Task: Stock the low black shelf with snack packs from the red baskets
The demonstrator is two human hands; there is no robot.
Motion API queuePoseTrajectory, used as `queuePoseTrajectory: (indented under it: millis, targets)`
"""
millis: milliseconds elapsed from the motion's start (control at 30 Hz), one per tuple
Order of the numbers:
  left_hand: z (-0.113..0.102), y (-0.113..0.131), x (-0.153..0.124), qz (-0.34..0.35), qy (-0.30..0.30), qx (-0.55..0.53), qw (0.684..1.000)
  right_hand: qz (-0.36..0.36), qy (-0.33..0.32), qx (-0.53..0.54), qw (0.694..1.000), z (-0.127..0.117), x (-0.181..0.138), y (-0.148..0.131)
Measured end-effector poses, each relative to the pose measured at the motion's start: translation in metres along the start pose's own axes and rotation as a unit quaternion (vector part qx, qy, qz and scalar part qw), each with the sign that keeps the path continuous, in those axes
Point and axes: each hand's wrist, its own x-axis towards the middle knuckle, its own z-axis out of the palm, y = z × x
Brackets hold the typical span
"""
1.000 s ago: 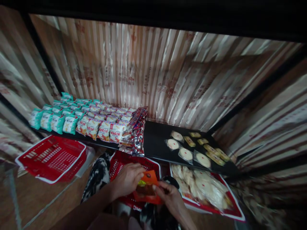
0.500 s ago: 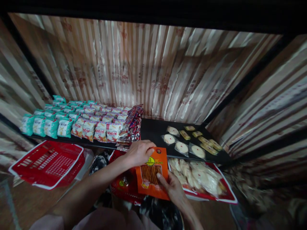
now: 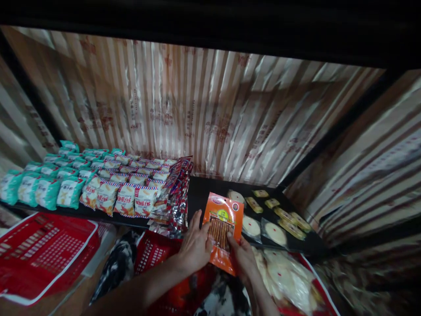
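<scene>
Step in hand: I hold the orange packet (image 3: 222, 228) upright in both hands over the front edge of the black shelf (image 3: 205, 193).

- Left hand (image 3: 197, 243): at 9 o'clock of the packet. The fingers (image 3: 196, 221) are extended and lie against its left edge. I cannot tell whether the thumb clamps it.
- Right hand (image 3: 245, 261): at 5 o'clock. The fingers pinch the lower right corner, thumb on the front face.

Judgement: lowering the packet onto the shelf calls for a forward, 12 o'clock move into the bare strip, with the packet kept upright.

Clearances:
- 9 o'clock: a leaning stack of silver-red packets (image 3: 174, 197), just beside the left hand.
- 3 o'clock: the round cakes (image 3: 251, 226) in clear wrap, near the packet's right edge.
- 12 o'clock: open shelf as far as the striped back wall (image 3: 210, 123).
- 6 o'clock: a red basket (image 3: 154, 256) under my wrists.
- 4 o'clock: a tray (image 3: 324, 292) of cakes.
</scene>
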Motion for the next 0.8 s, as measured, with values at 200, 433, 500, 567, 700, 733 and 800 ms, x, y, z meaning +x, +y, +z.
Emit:
queuePoseTrajectory:
  millis: [200,433,500,567,700,733,800]
  targets:
    - [0.029,-0.010,0.043,-0.079,-0.060,-0.034,0.994,-0.005,0.001,-0.030,1.000,0.000,0.079,-0.004]
    - [0.039,-0.010,0.107,-0.149,-0.043,0.005,0.988,-0.036,-0.015,-0.059,0.998,0.018,0.171,-0.008]
    - [0.045,-0.014,0.124,-0.159,-0.044,0.019,0.986,-0.053,-0.001,-0.099,0.994,0.024,0.193,-0.008]
    - [0.050,-0.019,0.141,-0.171,-0.042,0.029,0.984,-0.068,0.019,-0.137,0.988,0.030,0.215,-0.007]
    - [0.055,-0.034,0.172,-0.200,-0.034,0.040,0.978,-0.080,0.043,-0.174,0.980,0.040,0.250,-0.004]
    - [0.056,-0.037,0.179,-0.202,-0.029,0.045,0.978,-0.082,0.048,-0.185,0.978,0.042,0.257,-0.003]
    - [0.057,-0.044,0.190,-0.204,-0.022,0.057,0.977,-0.086,0.054,-0.208,0.973,0.046,0.269,-0.002]
